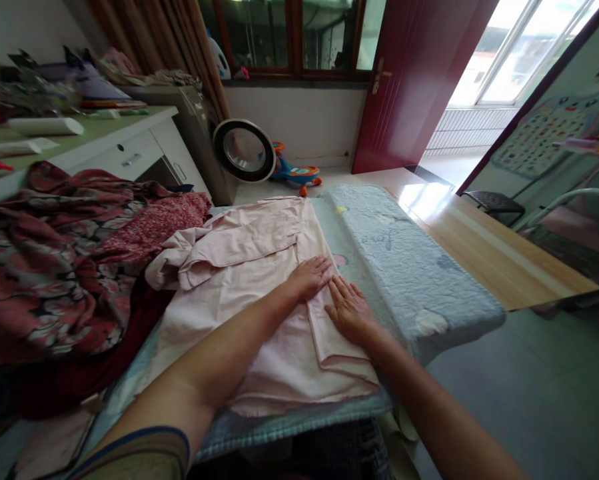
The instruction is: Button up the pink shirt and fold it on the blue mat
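Observation:
A pale pink long-sleeved garment [259, 313] lies spread over a light blue quilted cover [399, 247]. One of its sleeves is laid across the body, and its right side is folded inward in a long strip. My left hand [310, 277] rests flat on the fabric near that strip, fingers stretched out. Close beside it, my right hand [350, 310] presses flat on the folded edge with its fingers extended. The fingertips of both hands nearly meet. Neither hand grips the cloth.
Red floral fabric [69, 260] is heaped on the left, below a cluttered counter [164, 117]. A washing machine's round door [244, 151] hangs open at the back, near a blue and orange ride-on toy [299, 175]. To the right is a wooden board [499, 253].

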The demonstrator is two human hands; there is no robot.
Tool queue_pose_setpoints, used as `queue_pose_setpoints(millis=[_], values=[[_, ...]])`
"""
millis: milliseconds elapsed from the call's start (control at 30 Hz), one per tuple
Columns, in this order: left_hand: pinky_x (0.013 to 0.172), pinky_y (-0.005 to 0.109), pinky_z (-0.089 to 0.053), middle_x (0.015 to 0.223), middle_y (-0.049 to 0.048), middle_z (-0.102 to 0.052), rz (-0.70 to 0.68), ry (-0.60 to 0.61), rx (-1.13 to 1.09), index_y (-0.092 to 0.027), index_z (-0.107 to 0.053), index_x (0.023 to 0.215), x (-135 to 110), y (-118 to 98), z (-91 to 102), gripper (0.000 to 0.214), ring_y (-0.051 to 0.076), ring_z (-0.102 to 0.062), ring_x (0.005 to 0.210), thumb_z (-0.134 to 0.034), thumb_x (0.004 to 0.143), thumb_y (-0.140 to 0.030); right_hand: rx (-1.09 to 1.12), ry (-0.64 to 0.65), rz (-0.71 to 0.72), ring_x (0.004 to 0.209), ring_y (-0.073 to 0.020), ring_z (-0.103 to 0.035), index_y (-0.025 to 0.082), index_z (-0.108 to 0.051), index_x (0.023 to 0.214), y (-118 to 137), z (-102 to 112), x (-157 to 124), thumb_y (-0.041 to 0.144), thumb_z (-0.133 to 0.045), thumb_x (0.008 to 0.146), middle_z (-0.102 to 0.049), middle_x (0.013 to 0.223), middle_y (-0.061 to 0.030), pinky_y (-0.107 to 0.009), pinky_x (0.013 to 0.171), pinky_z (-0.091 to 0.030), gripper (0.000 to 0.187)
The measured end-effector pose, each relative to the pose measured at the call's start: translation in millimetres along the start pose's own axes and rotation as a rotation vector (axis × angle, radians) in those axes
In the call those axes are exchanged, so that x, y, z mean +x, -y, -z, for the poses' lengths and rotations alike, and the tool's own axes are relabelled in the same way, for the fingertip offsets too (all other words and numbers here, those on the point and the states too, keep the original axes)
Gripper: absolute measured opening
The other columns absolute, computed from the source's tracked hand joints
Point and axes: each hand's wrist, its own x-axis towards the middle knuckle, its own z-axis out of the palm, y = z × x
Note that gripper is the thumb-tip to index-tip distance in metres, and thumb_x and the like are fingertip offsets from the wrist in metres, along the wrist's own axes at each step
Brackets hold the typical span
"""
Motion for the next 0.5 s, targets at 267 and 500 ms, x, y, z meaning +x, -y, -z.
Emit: queue_pose_setpoints(millis=[267,500], values=[[0.119,0.039,-0.024,0.158,0.0074,-0.035,0.06,-0.048,0.031,-0.02,-0.039,0.147,-7.4,-10.8,-1.9,0.052,0.022,-0.031,0.145,-0.034,0.1,-0.041,-0.02,0.024,0.019,0.149,-0.0276,-0.02,0.01,-0.035,0.151,11.9,6.0,-65.0,0.04,-0.045,0.095,-0.025,0.16,-0.0133,-0.048,0.12,-0.017,0.064],[0.116,0.04,-0.028,0.155,0.0108,-0.039,0.052,-0.016,0.041,-0.018,-0.041,0.147,-59.8,-20.5,6.6,0.05,0.023,-0.036,0.142,-0.035,0.1,-0.036,-0.014,0.04,0.044,0.149,-0.0263,-0.02,0.024,-0.043,0.148,12.4,4.0,-102.1,0.038,-0.044,0.096,-0.026,0.16,-0.0077,-0.049,0.119,-0.02,0.054]])
